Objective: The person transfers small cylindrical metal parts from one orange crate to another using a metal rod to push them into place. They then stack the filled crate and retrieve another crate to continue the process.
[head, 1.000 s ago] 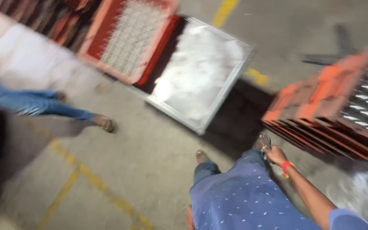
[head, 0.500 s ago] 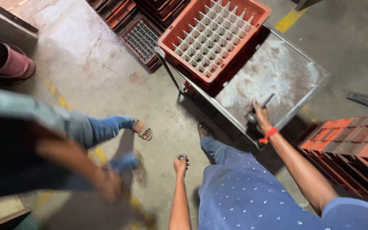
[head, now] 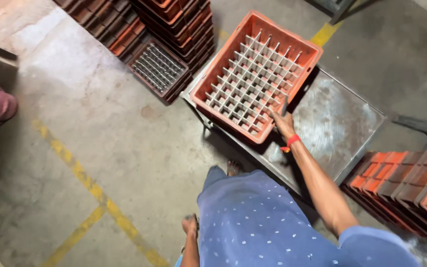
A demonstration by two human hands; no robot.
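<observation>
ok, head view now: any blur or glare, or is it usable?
Head view: mostly sharp, the orange crate grid crisp; the right hand at its rim is clear; dull sheen on the metal table, no blown glare; dark shadow beneath the table; left hand slightly soft near the bottom edge.

Bare tabletop [head: 339, 116] right of crate [head: 255, 74]

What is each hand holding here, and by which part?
The right hand grips a thin dark tool by its lower end, at the near rim of the orange crate. The left hand hangs low; whether it holds anything cannot be told.
</observation>
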